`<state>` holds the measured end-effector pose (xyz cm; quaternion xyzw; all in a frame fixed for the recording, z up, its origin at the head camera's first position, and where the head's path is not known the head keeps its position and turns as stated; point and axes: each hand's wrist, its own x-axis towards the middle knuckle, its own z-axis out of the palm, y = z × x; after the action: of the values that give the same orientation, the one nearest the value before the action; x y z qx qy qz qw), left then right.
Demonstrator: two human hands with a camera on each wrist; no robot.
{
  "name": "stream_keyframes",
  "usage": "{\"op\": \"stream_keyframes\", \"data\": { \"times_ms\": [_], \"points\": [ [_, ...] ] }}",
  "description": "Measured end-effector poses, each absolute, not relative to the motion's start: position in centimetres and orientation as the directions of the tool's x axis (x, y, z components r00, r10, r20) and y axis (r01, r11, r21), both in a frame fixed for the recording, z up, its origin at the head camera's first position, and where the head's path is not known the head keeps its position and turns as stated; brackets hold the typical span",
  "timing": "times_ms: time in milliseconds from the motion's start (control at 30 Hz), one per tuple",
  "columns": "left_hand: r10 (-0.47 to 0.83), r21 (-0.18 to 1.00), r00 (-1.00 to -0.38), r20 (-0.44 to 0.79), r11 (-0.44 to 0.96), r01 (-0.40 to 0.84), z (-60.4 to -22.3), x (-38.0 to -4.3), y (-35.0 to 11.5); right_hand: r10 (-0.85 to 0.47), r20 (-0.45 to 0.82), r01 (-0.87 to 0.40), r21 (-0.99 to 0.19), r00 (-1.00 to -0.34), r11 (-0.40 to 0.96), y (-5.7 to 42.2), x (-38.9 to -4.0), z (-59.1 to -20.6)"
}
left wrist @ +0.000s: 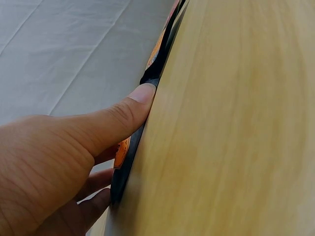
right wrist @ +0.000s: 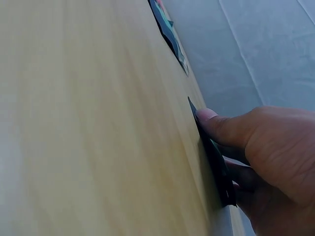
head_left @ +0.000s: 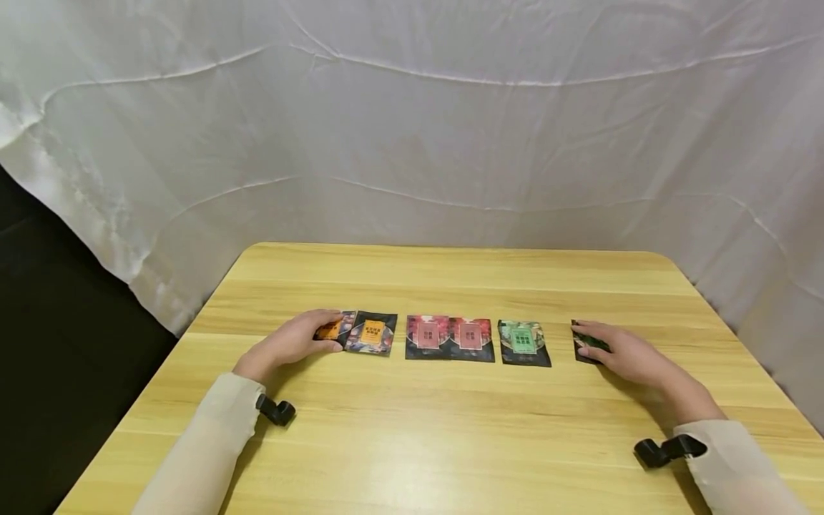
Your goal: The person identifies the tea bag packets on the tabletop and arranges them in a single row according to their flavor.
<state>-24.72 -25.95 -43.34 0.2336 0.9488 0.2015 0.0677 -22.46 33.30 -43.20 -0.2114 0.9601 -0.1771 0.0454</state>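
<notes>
On the left, my left hand grips a flat dark packet with an orange label, thumb at its near edge and fingers at its outer side. A matching orange-label packet lies against its right side. To the right, my right hand holds a dark packet with some green on it between thumb and fingers, covering most of its front. In the right wrist view this packet appears slightly tilted at the tabletop. A green-label packet lies to its left, with a gap between them.
Two pink-label packets lie side by side in the middle of the row, their edges meeting or overlapping. The wooden table has a pale cloth hanging behind it. Dark material shows at the left.
</notes>
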Motion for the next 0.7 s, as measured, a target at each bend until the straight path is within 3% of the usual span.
{"op": "stream_keyframes", "data": {
  "times_ms": [700],
  "points": [
    [0.477,0.41,-0.878,-0.034,0.808,0.423,-43.4,-24.8,-26.0,-0.501,0.012,-0.472,-0.355,-0.865,0.807,30.4,-22.3,-42.9]
  ]
}}
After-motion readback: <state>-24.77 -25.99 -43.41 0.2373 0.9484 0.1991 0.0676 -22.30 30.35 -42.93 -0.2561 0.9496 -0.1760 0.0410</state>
